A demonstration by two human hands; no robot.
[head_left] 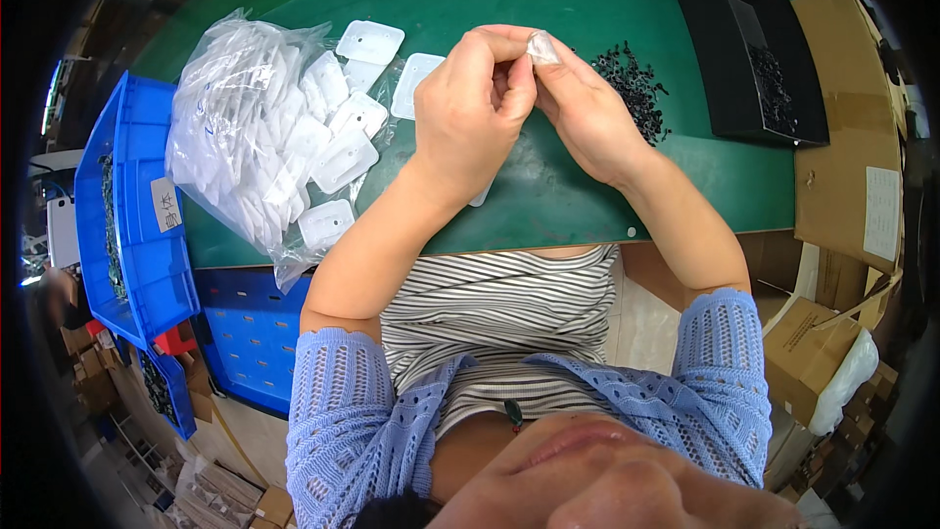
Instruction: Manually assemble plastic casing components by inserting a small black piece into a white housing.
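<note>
My left hand (462, 113) and my right hand (595, 127) meet above the green table, fingertips close together. Both are closed in a pinch; whatever they hold is hidden or too small to make out. A piece of clear tape or film (542, 48) covers the tip of my right thumb. Partly behind my left hand lies a white rounded plastic plate (411, 86). Further left, several similar white plates (370, 42) spill from a clear plastic bag (230, 127). Beside my right hand is a loose pile of small black parts (634, 88).
A black tray (720, 59) with more small black parts stands at the table's right, beside a cardboard box (852, 127). Blue bins (147, 264) flank the left edge. The green table's (578, 211) front edge runs close to my body.
</note>
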